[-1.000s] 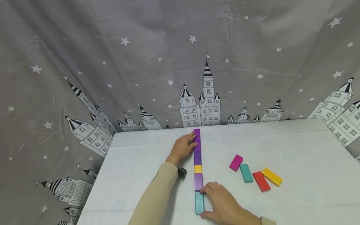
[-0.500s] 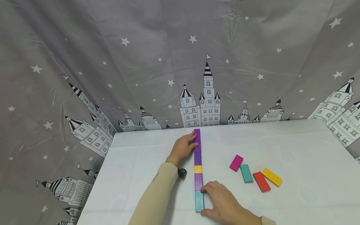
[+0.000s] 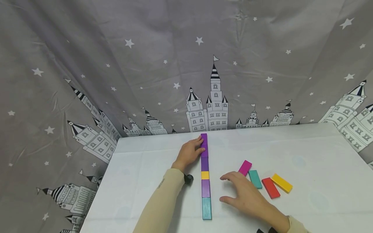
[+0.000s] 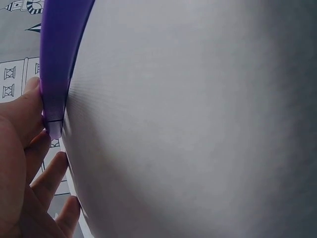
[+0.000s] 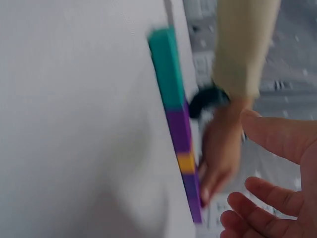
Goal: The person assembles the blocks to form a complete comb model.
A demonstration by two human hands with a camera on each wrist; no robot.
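Observation:
A straight row of small rectangular blocks runs away from me on the white table. From the near end come a teal block (image 3: 207,208), a light purple block (image 3: 205,188), a yellow block (image 3: 205,175), a dark purple block (image 3: 205,163) and purple blocks (image 3: 204,150) at the far end. My left hand (image 3: 187,154) rests against the left side of the far purple blocks, thumb and index finger touching them. To the right of the row, my right hand (image 3: 247,195) is held apart from it with thumb and fingers spread, holding nothing.
Right of the row lie loose blocks: a magenta block (image 3: 245,167), partly behind my right hand, a teal block (image 3: 255,179), a red block (image 3: 271,188) and a yellow block (image 3: 282,183). A grey curtain (image 3: 163,48) with castle prints hangs along the table's far edge.
The near teal block has slid forward against the light purple block, closing a small gap. My right hand has let go of it and moved right and slightly forward. The left hand stays put.

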